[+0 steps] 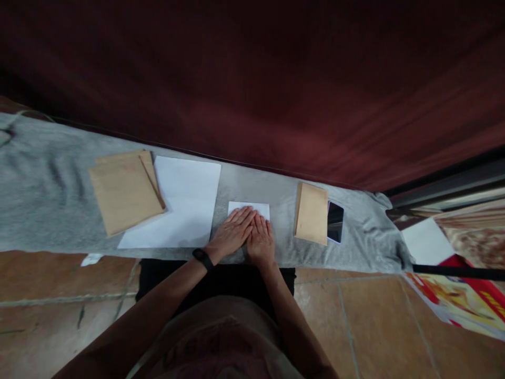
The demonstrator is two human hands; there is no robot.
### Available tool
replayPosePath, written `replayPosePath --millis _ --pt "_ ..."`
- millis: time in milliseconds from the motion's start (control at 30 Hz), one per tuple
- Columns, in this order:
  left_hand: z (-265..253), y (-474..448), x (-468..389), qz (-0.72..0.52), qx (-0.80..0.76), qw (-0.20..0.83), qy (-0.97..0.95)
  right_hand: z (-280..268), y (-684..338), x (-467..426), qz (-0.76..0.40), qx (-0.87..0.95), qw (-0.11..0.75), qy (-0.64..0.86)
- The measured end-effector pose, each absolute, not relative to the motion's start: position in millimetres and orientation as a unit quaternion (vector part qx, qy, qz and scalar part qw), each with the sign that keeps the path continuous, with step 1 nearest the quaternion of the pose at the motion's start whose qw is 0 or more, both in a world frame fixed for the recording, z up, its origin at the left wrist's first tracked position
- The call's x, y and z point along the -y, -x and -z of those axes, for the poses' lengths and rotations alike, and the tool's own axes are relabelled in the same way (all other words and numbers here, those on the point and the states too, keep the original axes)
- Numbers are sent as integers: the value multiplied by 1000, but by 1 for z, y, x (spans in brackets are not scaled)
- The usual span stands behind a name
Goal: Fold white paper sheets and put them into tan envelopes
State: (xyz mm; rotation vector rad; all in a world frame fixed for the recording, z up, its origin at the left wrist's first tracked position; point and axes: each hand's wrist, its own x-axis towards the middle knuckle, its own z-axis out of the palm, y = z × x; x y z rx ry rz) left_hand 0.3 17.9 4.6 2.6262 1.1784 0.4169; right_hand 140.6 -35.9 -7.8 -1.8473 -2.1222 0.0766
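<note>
A small white piece of paper (249, 205), perhaps folded, lies on the grey cloth in front of me. My left hand (232, 231), with a black band on its wrist, rests flat on this paper with fingers stretched out. Beside it my right hand (261, 238) also presses flat on the paper, its fingers straight and its fingertips close to the left ones. The hands cover the paper's lower part. To the left of them lies a large white sheet (189, 202), partly under a stack of brown envelopes (124, 195).
A smaller stack of brown envelopes (311, 213) lies to the right, with a phone (335, 222) beside it. The grey cloth (51, 184) covers a narrow surface along a dark red curtain (252, 105). A colourful printed box (465, 300) stands low at the far right.
</note>
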Motion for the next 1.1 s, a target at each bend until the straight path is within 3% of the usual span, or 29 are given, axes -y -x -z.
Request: replayPosePath --millis 567,700,1100 --pt "-1 -2 -15 -152 -409 80 -896 -9 -153 13 -131 690 273 658" --pt "2 -1 -16 -149 -395 76 -903 -10 -144 1 -151 741 249 605" --pt "-3 2 -16 -153 -418 85 -891 -1 -151 6 -61 742 187 641"
